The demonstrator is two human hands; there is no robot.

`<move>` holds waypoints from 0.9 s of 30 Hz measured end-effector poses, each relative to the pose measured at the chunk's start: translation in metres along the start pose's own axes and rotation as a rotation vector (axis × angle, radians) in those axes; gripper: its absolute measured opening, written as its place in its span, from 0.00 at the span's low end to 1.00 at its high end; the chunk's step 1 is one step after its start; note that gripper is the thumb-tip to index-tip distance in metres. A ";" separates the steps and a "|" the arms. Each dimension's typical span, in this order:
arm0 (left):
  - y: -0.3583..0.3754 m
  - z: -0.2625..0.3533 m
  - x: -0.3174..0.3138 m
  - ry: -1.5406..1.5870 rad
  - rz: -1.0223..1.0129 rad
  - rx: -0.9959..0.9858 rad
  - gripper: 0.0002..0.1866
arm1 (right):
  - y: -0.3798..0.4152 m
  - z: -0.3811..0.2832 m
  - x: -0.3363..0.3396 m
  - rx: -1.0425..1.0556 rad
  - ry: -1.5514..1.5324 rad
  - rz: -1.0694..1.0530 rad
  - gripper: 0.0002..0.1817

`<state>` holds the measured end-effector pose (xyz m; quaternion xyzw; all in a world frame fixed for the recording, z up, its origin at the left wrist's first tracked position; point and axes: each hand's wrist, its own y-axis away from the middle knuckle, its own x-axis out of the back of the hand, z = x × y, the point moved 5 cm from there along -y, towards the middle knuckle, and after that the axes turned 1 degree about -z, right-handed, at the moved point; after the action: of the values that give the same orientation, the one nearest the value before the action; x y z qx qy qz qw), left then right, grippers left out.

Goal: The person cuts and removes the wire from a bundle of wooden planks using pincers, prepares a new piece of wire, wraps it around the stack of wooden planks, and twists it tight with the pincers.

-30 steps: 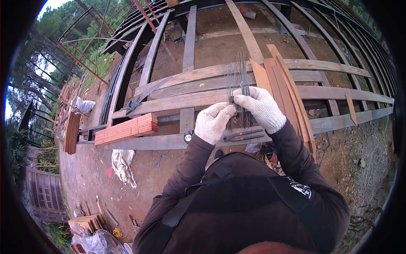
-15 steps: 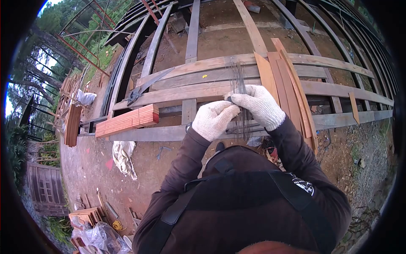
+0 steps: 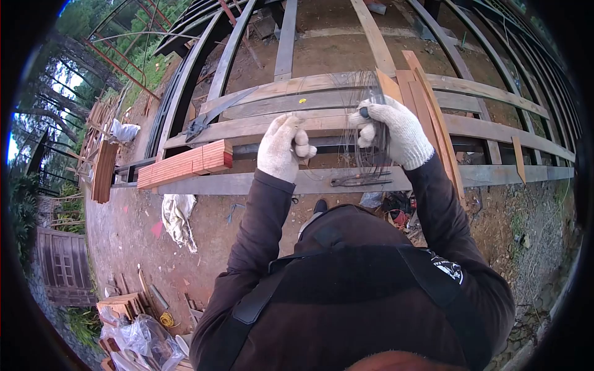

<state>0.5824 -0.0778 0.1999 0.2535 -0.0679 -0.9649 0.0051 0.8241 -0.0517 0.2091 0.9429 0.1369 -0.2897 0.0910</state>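
Now the white-gloved left hand [image 3: 279,150] is withdrawing, curled fingers' hold unclear, leaving the white-gloved right hand [image 3: 405,134] clamping thin dark wires [image 3: 376,156].

The wire bundle [image 3: 373,158] consists of many thin, dark, loosely gathered strands. It is gripped near mid-length in the right hand [image 3: 399,128], above the timber frame [image 3: 322,123]. Orientation: strands run roughly lengthwise up and down the view, fanned at both ends, with several bowed outward. A small, dark, rounded piece [image 3: 364,112] is located at the thumb tip, against the strands; its exact form is too small to determine.
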 end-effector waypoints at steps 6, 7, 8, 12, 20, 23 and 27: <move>-0.013 0.075 0.103 -0.181 0.213 -0.198 0.13 | -0.014 -0.066 0.094 0.155 0.363 0.164 0.10; -0.014 0.081 0.116 -0.212 0.284 -0.207 0.11 | -0.015 -0.069 0.098 0.125 0.436 0.166 0.10; -0.010 0.095 0.135 -0.131 0.438 -0.272 0.10 | -0.016 -0.078 0.109 0.193 0.456 0.321 0.11; -0.008 0.121 0.267 0.307 0.622 -0.383 0.08 | -0.036 -0.083 0.232 0.349 0.160 0.791 0.09; 0.019 0.138 0.231 0.370 0.482 -0.462 0.12 | -0.095 -0.037 0.212 0.316 -0.183 0.492 0.09; 0.027 0.148 0.224 0.454 0.237 -0.498 0.14 | -0.109 -0.041 0.222 0.363 -0.415 0.254 0.10; 0.028 0.138 0.180 0.417 0.278 -0.482 0.13 | -0.124 -0.015 0.259 0.384 -0.395 0.561 0.10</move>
<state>0.3574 -0.0957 0.2344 0.4251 0.1306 -0.8707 0.2102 0.9990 0.1228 0.0620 0.8696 -0.2030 -0.4499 0.0134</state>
